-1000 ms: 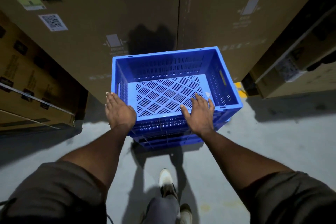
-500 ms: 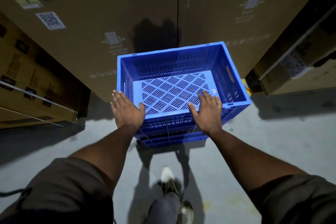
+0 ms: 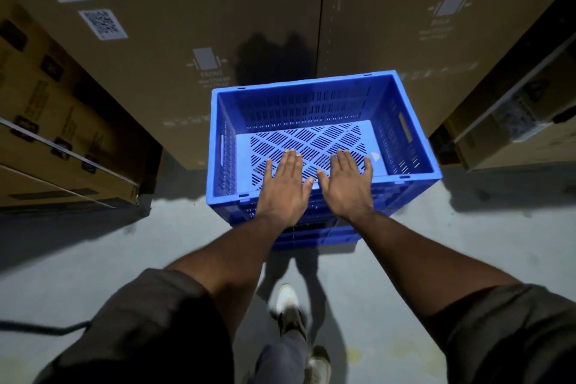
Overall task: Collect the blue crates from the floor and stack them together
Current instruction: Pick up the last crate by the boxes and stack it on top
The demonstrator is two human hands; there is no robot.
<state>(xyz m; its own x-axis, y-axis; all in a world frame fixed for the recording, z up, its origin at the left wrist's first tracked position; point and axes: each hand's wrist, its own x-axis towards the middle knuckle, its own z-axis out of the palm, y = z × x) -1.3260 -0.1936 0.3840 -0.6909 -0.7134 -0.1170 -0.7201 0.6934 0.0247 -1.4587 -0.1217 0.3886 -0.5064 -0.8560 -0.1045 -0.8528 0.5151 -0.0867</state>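
A warehouse or stockroom aisle: tall cardboard cartons (image 3: 174, 50) printed with handling marks and bearing a QR label (image 3: 103, 24) stand on a bare concrete floor (image 3: 78, 246). Strapped boxes (image 3: 53, 121) are stacked at left, more cartons at right, with a blue crate (image 3: 311, 109) between them.

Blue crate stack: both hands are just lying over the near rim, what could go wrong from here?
Neither the left hand nor the right hand is gripping the top blue crate, so a push could slide it off the crates underneath. The cardboard boxes stand close behind, so the far rim might snag there.
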